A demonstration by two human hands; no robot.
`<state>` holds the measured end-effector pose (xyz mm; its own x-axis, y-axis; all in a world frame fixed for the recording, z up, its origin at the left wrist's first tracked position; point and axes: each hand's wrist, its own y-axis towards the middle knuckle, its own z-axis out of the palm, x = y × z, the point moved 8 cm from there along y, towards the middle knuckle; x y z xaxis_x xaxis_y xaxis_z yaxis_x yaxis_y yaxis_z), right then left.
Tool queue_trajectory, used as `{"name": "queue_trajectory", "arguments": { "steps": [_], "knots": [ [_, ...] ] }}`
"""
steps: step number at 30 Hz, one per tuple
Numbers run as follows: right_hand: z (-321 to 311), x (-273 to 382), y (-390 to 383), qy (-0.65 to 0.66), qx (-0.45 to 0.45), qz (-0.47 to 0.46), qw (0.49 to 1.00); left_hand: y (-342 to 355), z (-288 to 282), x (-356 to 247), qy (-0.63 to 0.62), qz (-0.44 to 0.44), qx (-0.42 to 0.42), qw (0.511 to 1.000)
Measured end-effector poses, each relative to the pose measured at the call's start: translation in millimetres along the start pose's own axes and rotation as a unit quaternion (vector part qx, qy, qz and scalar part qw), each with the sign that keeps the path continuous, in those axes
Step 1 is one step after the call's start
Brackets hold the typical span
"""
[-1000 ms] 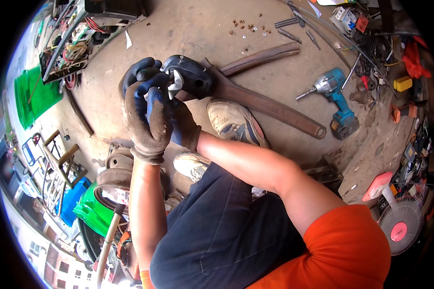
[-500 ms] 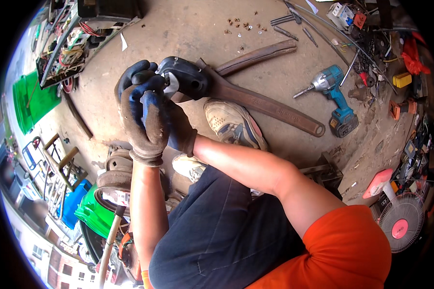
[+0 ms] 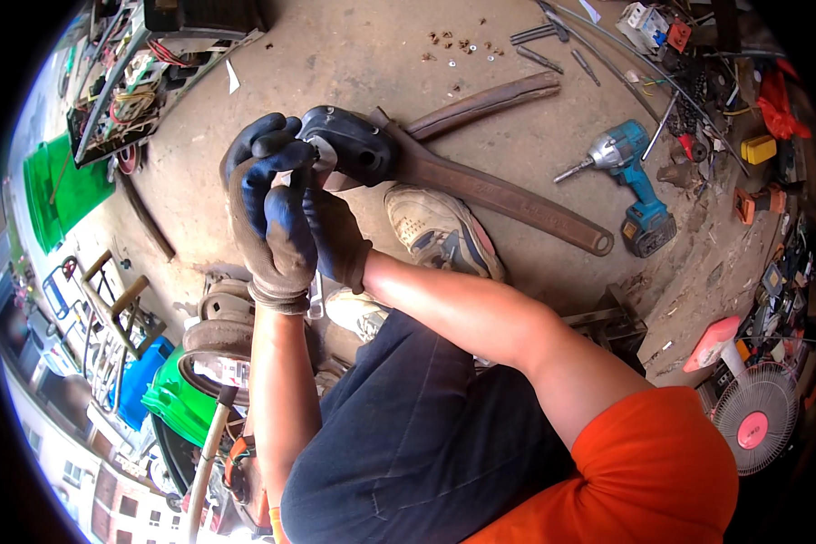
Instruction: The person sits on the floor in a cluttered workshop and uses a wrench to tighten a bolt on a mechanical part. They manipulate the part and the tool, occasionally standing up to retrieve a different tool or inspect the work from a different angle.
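Observation:
Both my hands wear dark blue and grey-brown gloves and are pressed close together. My right hand (image 3: 337, 231) is closed around an adjustable wrench (image 3: 323, 161); its silver jaw shows above the hand and its handle end below, by the wrist. The fingers of my left hand (image 3: 270, 213) are curled beside the jaw, around something small and pale that I cannot make out. Just behind the jaw is a black plastic housing (image 3: 349, 143). It rests against the head end of a large rusty wrench (image 3: 508, 198) on the floor.
A teal cordless impact driver (image 3: 633, 172) lies to the right. Small screws and washers (image 3: 453, 45) are scattered at the far side, near hex keys (image 3: 539, 34). My shoe (image 3: 435, 231) stands beside the large wrench. Assorted parts and a fan (image 3: 752, 426) line the right edge.
The adjustable wrench has shifted slightly between my hands, and its handle end now shows below my right hand. My left fingers have parted a little, baring something pale.

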<state>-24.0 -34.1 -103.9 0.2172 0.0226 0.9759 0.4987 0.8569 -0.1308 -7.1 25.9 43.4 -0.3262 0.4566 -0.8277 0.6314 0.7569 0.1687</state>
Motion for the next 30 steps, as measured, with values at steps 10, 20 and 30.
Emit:
{"name": "queue_trajectory", "arguments": {
  "steps": [10,20,30],
  "knots": [
    [-4,-5,-2,0.161,0.003,0.0,0.987,-2,7,15,-0.24,-0.053,-0.066,0.967],
    [-18,1,-12,-0.06,0.025,-0.015,0.998,1,20,2,-0.213,-0.02,-0.003,0.977],
    [-32,-31,-20,0.31,-0.079,0.15,0.935,2,32,-2,-0.237,-0.007,-0.074,0.969]
  ]
}}
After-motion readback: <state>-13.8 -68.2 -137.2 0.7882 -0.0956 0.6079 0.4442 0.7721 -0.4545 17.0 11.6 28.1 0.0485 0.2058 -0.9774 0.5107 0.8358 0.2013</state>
